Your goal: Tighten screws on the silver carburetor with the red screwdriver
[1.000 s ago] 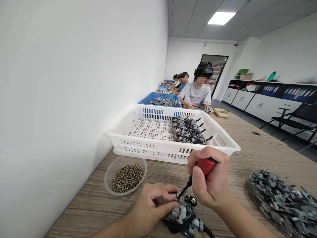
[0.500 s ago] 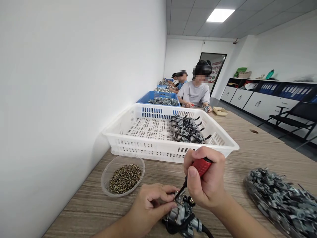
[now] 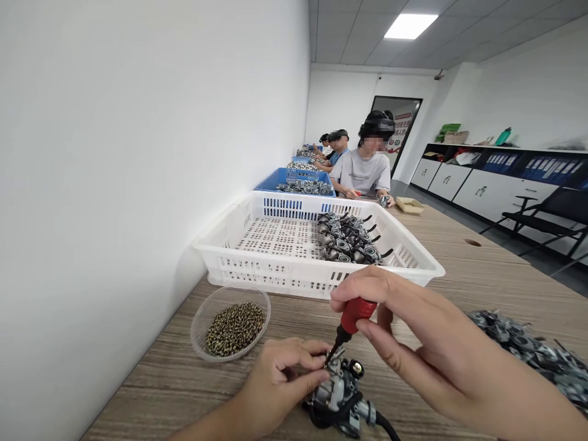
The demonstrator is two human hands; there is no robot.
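A metal carburetor point(image 3: 337, 392) with a black hose lies on the table in front of me. My left hand point(image 3: 287, 373) grips its upper left edge between thumb and fingers, close to the screwdriver tip. In my right hand point(image 3: 404, 324) is a screwdriver point(image 3: 357, 313) with a red handle and black shaft. Fingertips and thumb pinch the handle, while the palm is lifted away from it. The shaft slants down to the carburetor's top, with its tip beside my left fingertips. Whatever sits under the tip is hidden by those fingers.
A clear bowl of brassy screws point(image 3: 234, 327) stands at left. Behind it, a white basket point(image 3: 275, 283) holds several carburetors point(image 3: 349, 239). More metal parts point(image 3: 528, 349) lie at right, partly behind my forearm. A co-worker point(image 3: 362, 168) sits beyond, near a blue basket point(image 3: 271, 180).
My right hand has opened from a full fist around the handle to a fingertip pinch, with the wrist turned and the forearm swung rightward. My left hand and the carburetor stay nearly in place.
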